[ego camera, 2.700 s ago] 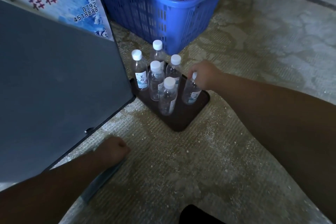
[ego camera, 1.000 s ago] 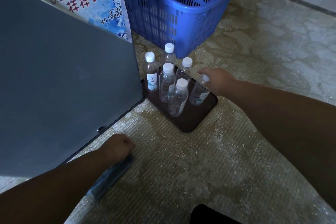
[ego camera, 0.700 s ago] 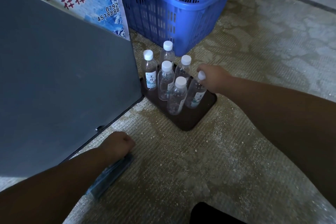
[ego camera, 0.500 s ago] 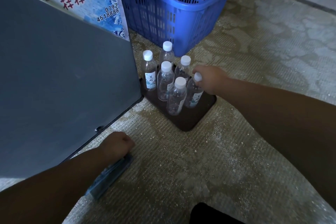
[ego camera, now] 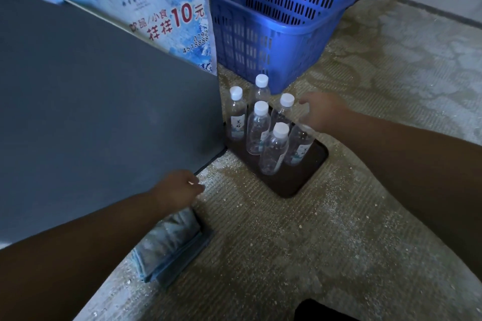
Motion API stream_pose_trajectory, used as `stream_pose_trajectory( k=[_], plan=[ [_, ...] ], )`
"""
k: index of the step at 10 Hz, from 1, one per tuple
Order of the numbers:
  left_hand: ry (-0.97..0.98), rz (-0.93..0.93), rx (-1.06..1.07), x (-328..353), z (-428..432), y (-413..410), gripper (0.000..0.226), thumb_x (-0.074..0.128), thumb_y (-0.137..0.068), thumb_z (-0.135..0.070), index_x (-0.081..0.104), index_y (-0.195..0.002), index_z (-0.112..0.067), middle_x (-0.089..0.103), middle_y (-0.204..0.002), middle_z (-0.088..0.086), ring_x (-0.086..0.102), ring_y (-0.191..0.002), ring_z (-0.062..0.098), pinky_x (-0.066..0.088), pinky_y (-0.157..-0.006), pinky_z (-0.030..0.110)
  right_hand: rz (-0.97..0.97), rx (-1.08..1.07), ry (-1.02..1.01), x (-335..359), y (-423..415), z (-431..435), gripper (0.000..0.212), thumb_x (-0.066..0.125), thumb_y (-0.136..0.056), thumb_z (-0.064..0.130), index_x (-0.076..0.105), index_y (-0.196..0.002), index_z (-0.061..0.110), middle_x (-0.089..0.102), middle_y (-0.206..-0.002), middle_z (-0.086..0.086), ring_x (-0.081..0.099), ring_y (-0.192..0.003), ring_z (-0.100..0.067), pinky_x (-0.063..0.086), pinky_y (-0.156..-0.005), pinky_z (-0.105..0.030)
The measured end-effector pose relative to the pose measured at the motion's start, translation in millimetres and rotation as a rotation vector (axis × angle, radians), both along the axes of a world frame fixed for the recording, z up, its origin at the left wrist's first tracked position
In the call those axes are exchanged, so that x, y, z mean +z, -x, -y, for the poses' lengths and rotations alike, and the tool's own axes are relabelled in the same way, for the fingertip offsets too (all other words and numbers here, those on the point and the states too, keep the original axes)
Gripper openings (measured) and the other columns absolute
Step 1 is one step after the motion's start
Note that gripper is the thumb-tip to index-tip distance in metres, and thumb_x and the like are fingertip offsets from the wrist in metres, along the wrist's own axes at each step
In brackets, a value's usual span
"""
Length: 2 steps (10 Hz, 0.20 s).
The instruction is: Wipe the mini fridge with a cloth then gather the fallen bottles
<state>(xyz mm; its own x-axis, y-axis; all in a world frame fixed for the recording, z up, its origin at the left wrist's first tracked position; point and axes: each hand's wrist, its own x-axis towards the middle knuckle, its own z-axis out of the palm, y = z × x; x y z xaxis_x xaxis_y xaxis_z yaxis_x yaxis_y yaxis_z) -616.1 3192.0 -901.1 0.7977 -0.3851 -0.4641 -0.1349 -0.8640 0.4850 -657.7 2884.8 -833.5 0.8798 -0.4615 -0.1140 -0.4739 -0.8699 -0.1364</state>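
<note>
Several clear water bottles with white caps (ego camera: 258, 130) stand upright on a dark brown tray (ego camera: 294, 180) on the floor, beside the dark grey mini fridge (ego camera: 104, 112). My right hand (ego camera: 322, 112) grips the top of the rightmost bottle (ego camera: 298, 146), and its cap is hidden under my fingers. A folded blue-grey cloth (ego camera: 169, 242) lies on the floor by the fridge's corner. My left hand (ego camera: 180, 187) hovers just past the cloth's far end, fingers loosely curled and holding nothing.
A blue slotted plastic basket (ego camera: 273, 21) stands right behind the bottles. A blue-white price sign (ego camera: 169, 21) leans on the fridge. The floor (ego camera: 339, 242) is patterned, gritty carpet. A dark shape (ego camera: 326, 310) sits at the bottom edge.
My left hand has lifted off the cloth and loosened from a fist. My right hand stayed on the rightmost bottle and set it nearer the others. The camera moved closer.
</note>
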Motion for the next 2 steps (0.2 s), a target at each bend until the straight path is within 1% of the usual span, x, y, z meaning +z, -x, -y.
stream_pose_trajectory(
  k=[1, 2],
  plan=[
    [0.074, -0.002, 0.031, 27.7, -7.1, -12.4, 0.012, 0.059, -0.087, -0.020, 0.063, -0.082, -0.010, 0.059, -0.083, 0.008, 0.055, -0.076, 0.019, 0.046, -0.080, 0.033, 0.199, -0.036, -0.086, 26.7, -14.8, -24.5, 0.032, 0.064, -0.084, 0.021, 0.063, -0.113, 0.008, 0.063, -0.116, -0.014, 0.057, -0.106, -0.032, 0.046, -0.087, -0.036],
    [0.078, -0.028, 0.048, 46.4, -15.5, -15.6, 0.023, 0.055, -0.090, -0.020, 0.065, -0.087, 0.000, 0.062, -0.094, 0.018, 0.060, -0.096, 0.027, 0.045, -0.080, 0.030, 0.249, 0.157, -0.166, 48.0, -27.4, -71.7, 0.019, 0.067, -0.082, 0.023, 0.069, -0.098, 0.013, 0.067, -0.099, -0.006, 0.061, -0.097, -0.026, 0.046, -0.079, -0.031]
  ],
)
